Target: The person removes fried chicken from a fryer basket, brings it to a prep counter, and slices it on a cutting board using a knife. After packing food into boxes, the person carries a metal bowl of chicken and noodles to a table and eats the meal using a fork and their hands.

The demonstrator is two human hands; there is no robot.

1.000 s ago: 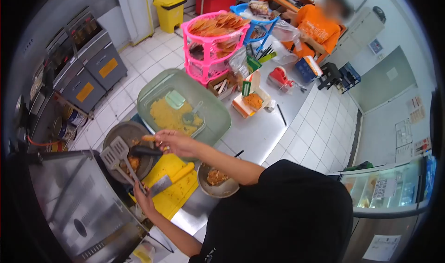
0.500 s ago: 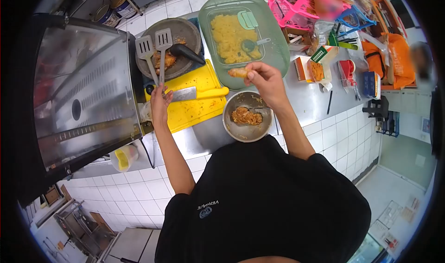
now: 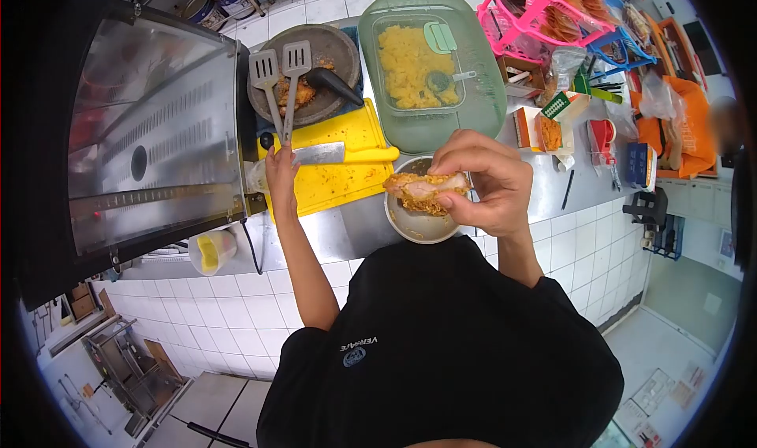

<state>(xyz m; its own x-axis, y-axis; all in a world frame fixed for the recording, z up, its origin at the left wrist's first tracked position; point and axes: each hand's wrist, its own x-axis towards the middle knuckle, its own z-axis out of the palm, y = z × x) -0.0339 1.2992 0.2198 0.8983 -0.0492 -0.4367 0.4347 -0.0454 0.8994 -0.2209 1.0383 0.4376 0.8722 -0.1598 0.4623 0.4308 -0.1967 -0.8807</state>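
Observation:
My right hand (image 3: 497, 181) is raised close to the camera, thumb and fingers pinching a piece of fried chicken (image 3: 426, 186) with a golden crust and pale meat showing. Directly beneath it, a metal bowl (image 3: 426, 236) is partly covered; browned crumbly food shows inside. My left hand (image 3: 281, 172) is closed around the handle ends of two slotted spatulas (image 3: 289, 101). Their blades rest over a round grey stone mortar (image 3: 341, 52), where browned fried pieces (image 3: 303, 95) lie beside a black-handled tool (image 3: 335, 84). A yellow-handled cleaver (image 3: 371, 155) lies on the yellow cutting board (image 3: 339, 196).
A green tray (image 3: 489, 125) behind the bowl carries a clear container (image 3: 418, 69) of yellow rice with a scoop. A glass-doored metal oven (image 3: 181, 132) borders the left side. Rightward stand an open food box (image 3: 544, 131), a pink basket (image 3: 497, 30) and an orange bag (image 3: 686, 125).
My right hand has come up toward the camera with the chicken piece and turned it, showing its pale inside. My left hand stays at the spatula handles. The whole view has shifted slightly.

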